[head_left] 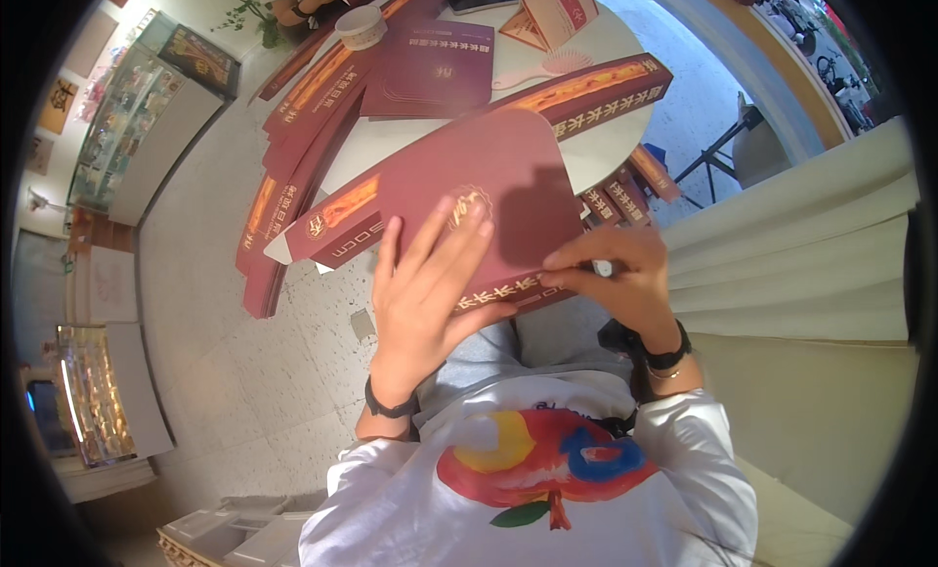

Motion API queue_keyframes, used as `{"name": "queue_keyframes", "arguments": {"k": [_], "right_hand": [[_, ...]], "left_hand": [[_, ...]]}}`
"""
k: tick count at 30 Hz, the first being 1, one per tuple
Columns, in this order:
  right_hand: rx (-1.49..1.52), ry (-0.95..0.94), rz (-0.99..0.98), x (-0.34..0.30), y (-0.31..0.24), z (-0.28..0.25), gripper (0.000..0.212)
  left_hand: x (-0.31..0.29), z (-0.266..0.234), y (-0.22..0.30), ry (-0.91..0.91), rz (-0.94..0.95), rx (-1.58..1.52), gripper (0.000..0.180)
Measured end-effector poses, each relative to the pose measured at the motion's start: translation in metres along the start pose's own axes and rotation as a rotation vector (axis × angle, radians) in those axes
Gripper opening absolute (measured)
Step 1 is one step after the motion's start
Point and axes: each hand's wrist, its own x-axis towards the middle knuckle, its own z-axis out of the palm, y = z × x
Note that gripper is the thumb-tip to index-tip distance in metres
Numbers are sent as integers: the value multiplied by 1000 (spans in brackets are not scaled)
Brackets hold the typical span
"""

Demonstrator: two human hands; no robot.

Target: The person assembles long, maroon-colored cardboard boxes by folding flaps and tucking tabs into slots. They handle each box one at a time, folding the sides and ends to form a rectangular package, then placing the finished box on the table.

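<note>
A maroon cardboard carton (532,161) with a rounded edge and gold lettering lies tilted in front of me, over the near side of a round white table. My left hand (420,293) rests on its face with the fingers stretched and spread. At the carton's lower right edge, my right hand (620,269) pinches the cardboard between thumb and fingers. A printed strip with a long bread picture (337,210) shows left of my left hand. Beyond the carton lies a long maroon box (606,93) with a similar picture.
Flat maroon cartons (313,108) overlap along the table's left side. A purple flat package (435,68), a round white tub (362,27), a pink hairbrush (547,68), a phone (484,0) and a small standing box (557,10) sit farther back. Another person's arm (303,10) shows at the top.
</note>
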Motion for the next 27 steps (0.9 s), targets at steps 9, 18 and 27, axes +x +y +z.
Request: {"name": "queue_keyframes", "arguments": {"k": [9, 18, 27], "right_hand": [[-37, -54, 75, 6, -12, 6, 17], [93, -54, 178, 0, -19, -14, 20], [197, -14, 256, 0, -5, -6, 20]], "left_hand": [[1, 5, -10, 50, 117, -2, 48], [0, -12, -16, 136, 67, -355, 37], [0, -5, -12, 207, 90, -362, 21]]}}
